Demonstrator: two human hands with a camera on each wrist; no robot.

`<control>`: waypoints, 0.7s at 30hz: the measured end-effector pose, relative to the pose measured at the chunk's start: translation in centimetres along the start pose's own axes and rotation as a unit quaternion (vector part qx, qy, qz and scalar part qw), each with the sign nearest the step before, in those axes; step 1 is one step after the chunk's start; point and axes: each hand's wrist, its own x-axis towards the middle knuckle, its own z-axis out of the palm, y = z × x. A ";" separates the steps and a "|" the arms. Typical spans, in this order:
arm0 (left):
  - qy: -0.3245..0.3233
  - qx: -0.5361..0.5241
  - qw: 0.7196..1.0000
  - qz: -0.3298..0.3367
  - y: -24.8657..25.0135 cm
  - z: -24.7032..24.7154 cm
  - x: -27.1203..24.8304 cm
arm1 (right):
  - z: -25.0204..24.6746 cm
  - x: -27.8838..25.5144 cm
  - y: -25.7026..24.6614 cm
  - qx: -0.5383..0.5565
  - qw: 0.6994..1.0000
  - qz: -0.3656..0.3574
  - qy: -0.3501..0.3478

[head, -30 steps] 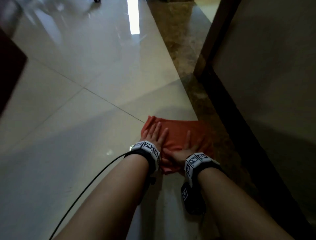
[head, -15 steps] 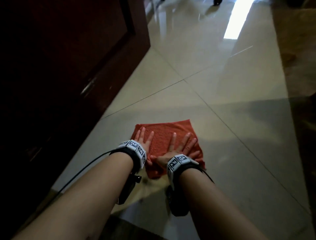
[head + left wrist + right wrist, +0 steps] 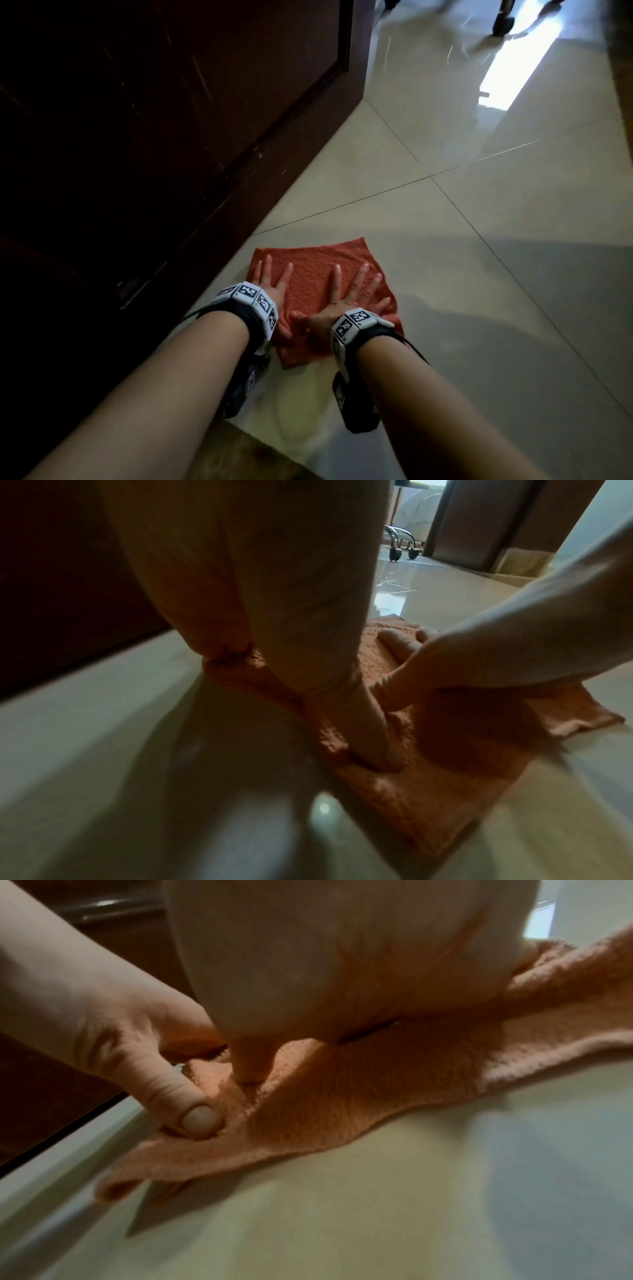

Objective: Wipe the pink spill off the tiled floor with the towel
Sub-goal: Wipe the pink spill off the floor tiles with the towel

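Since a second ago the towel (image 3: 322, 284) and both hands have travelled away from the pale wall and dark skirting that then filled the right of the head view; they now sit beside the dark wooden door (image 3: 154, 137), which takes up the upper left of that frame. Over the last half second the position barely changes.

The red-orange towel lies flat on the tiled floor (image 3: 479, 240), low in the middle of the head view, its left edge near the foot of the door. The left hand (image 3: 272, 284) presses on the towel's left part with its fingers straight and spread. The right hand (image 3: 346, 298) presses on the right part, fingers splayed wide, its thumb reaching toward the left hand. In the right wrist view the left thumb (image 3: 192, 1110) pushes a small fold into the cloth near its corner; in the left wrist view the towel (image 3: 428, 764) bunches slightly under that thumb.

A faint wet ring (image 3: 298, 421) shows on the tile between the forearms, in the lower middle of the head view; its colour is hard to judge in the dim light, so it may be spill residue. Chair casters (image 3: 501, 20) stand at the top right.
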 end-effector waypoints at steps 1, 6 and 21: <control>-0.002 0.000 1.000 -0.003 -0.7 0.1 -0.2 | 0.3 0.1 -0.7 -0.007 1.000 -0.005 0.003; 0.010 -0.001 1.000 -0.018 -4.3 1.1 0.0 | 1.7 0.3 -4.1 -0.023 1.000 -0.004 0.015; 0.099 -0.102 0.990 -0.008 -5.1 2.4 -2.1 | 5.2 -1.9 -6.1 -0.032 0.998 0.036 0.030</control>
